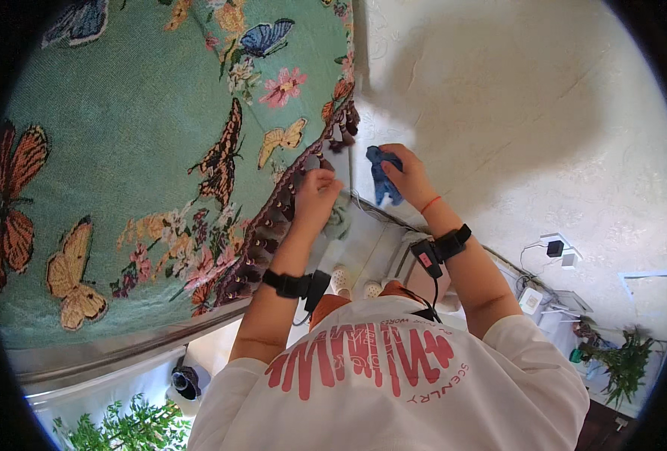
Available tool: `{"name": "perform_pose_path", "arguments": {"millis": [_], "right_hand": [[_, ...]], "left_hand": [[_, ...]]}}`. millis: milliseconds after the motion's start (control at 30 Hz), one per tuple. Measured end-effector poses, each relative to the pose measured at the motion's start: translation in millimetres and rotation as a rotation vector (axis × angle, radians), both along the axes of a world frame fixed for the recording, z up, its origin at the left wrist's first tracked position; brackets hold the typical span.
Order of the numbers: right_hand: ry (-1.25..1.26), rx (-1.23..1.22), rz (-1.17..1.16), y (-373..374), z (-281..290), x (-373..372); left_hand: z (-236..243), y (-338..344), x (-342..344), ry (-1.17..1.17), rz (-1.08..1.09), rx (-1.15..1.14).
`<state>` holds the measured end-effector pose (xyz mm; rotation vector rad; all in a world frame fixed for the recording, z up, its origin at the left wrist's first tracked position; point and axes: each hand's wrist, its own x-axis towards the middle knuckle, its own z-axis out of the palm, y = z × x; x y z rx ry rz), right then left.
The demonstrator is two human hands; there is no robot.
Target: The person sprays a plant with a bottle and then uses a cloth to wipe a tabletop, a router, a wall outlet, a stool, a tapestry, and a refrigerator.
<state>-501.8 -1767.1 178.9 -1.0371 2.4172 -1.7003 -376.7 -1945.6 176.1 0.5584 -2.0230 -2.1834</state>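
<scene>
A green woven throw (145, 150) with butterflies and flowers fills the left side, and its dark tasselled fringe (273, 225) runs diagonally down the middle. My left hand (314, 197) is closed on that fringe near its upper end. Just below this hand there is a pale green bit of cloth (339, 222). My right hand (407, 177) grips a small crumpled blue cloth (382, 177) and holds it against the white textured wall (514, 113), right beside the throw's edge. Both wrists wear black bands with small devices.
A wall socket with plugs and cables (556, 249) sits to the right, with a white box (531, 299) below it. A leafy potted plant (617, 362) stands at the far right, and another green plant (123, 430) at the lower left. White slippers (341, 279) show between my arms.
</scene>
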Motion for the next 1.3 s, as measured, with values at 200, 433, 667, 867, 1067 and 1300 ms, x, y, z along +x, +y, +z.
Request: {"name": "perform_pose_path", "arguments": {"millis": [200, 433, 667, 867, 1067, 1300], "right_hand": [[-0.314, 0.070, 0.033, -2, 7, 8], [-0.214, -0.097, 0.106, -17, 28, 6], [0.221, -0.253, 0.122, -28, 46, 19], [0.392, -0.266, 0.234, -33, 36, 34], [0.261, -0.005, 0.249, -10, 13, 31], [0.432, 0.081, 0.248, -14, 15, 50]], "left_hand": [[-21, 8, -5, 0.115, 0.361, -0.750], [-15, 14, -50, 0.171, 0.513, -0.207], [-14, 22, -31, 0.260, 0.566, -0.020], [3, 21, -2, 0.188, 0.339, 0.016], [13, 17, 18, 0.039, 0.059, 0.148], [8, 5, 20, 0.087, -0.047, 0.053]]}}
